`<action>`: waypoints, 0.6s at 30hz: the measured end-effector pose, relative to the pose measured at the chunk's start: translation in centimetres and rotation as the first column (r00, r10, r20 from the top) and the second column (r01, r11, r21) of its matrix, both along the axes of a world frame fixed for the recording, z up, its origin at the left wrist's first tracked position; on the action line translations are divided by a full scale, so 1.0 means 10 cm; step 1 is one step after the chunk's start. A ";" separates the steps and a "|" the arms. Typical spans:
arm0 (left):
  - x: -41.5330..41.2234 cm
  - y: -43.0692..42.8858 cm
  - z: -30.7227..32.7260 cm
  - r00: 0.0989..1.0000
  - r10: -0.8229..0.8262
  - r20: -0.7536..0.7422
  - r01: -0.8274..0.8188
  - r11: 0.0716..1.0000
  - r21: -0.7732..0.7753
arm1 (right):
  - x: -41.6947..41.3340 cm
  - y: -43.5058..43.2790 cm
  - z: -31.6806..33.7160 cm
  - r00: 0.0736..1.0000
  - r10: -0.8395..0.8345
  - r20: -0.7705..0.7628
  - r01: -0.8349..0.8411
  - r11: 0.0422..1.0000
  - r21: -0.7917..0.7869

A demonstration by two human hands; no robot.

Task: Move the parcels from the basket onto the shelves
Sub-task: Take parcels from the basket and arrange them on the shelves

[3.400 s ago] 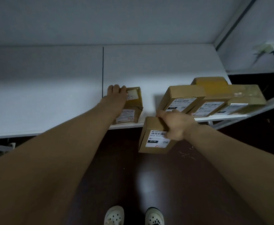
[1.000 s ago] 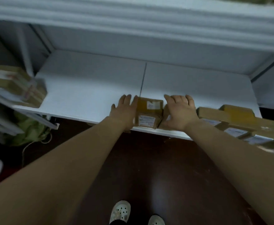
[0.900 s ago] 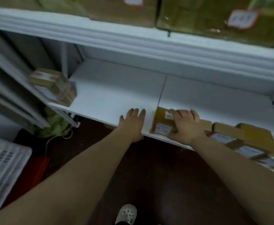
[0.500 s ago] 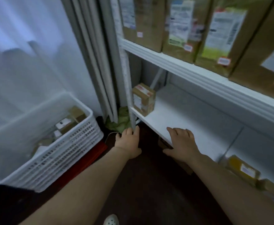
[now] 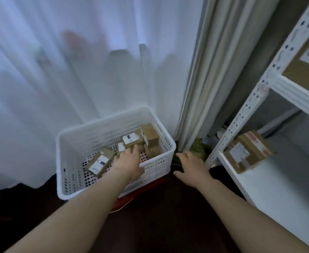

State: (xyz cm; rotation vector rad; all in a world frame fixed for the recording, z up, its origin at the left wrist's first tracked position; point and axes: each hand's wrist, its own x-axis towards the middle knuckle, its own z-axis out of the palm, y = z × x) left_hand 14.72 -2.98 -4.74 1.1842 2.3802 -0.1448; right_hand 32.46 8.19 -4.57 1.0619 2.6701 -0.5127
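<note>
While the left hand (image 5: 130, 162) reaches spread-fingered into the basket (image 5: 155, 168), parcels (image 5: 131, 140) beyond its fingertips, the right hand (image 5: 191, 167) hovers splayed, empty.

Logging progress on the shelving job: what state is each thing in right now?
White basket: on the floor, several parcels inside.
Labelled parcel: lying in the basket, untouched.
Left hand: open, reaching into the basket.
Right hand: open, empty, outside the basket.
Shelf parcel: resting at the shelf's corner.
</note>
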 end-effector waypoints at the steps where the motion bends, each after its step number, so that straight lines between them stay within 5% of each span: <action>1: -0.16 0.04 -0.05 1.000 0.023 0.008 -0.023 1.000 -0.009 | -0.19 0.09 -0.06 1.000 0.020 0.008 -0.020 1.000 -0.013; 18: -2.15 1.03 -1.67 0.912 0.363 0.190 -0.347 0.931 -0.113 | -2.83 1.76 -2.06 0.984 0.107 0.145 -0.082 0.982 -0.169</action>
